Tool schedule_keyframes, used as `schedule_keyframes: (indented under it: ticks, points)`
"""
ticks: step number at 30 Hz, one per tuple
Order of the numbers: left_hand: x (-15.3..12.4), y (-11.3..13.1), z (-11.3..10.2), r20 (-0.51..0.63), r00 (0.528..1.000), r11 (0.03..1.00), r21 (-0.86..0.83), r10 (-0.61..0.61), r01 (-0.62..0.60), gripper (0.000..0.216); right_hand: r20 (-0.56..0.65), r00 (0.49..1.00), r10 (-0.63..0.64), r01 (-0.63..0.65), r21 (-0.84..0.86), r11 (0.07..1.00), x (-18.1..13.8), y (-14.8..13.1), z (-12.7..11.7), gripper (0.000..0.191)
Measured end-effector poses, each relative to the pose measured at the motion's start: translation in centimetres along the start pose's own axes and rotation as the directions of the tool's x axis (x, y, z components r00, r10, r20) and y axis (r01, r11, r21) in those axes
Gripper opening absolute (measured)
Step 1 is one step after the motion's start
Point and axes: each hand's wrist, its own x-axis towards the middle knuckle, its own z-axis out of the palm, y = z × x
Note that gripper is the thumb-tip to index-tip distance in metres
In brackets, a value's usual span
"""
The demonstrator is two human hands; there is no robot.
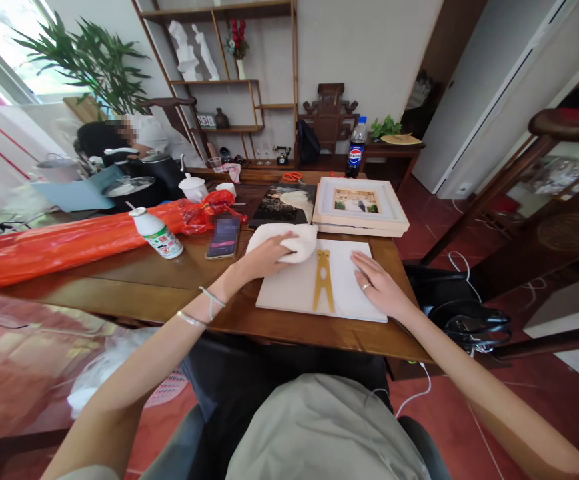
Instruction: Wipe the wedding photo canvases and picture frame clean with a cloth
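A folded white cloth [303, 244] lies over the upper left part of a flat white board [289, 293] on the table. My left hand [272, 256] holds this cloth from above, with its fingers across it and the fingertips partly sunk in the folds. Flat on the board's right side rests my right hand [375, 283], fingers stretched out, a ring on one of them, nothing in its grasp. Between the two hands a yellow, A-shaped flat piece [323, 283] lies on the board, its two legs pointing toward me.
Behind the board are a white-framed picture [402, 223] and a dark picture [274, 207]. To the left lie a phone [223, 237], a white bottle [157, 233] and a long red plastic-wrapped bundle [84, 243]. A cola bottle [356, 150] and orange scissors [292, 177] stand farther back.
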Motion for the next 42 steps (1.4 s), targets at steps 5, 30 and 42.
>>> schedule_keyframes:
  ticks: [5, 30, 42]
  points:
    - [0.7, 0.0, 0.0, 0.021, 0.999, 0.998, 0.063, -0.029, 0.028, 0.023, 0.014, 1.000, 0.007, -0.007, -0.001, 1.000, 0.0, 0.0, -0.1, 0.049]
    - [0.0, 3.3, 0.5, 0.061, 0.998, 0.979, 0.200, 0.021, -0.033, 0.022, 0.015, 1.000, -0.005, 0.006, -0.028, 1.000, 0.0, 0.0, 0.0, 0.050]
    - [-7.7, 10.1, 0.1, -0.071, 0.963, 0.950, 0.196, 0.260, -0.242, 0.010, 0.003, 1.000, -0.003, 0.004, -0.015, 1.000, 0.0, 0.0, 0.1, 0.049]
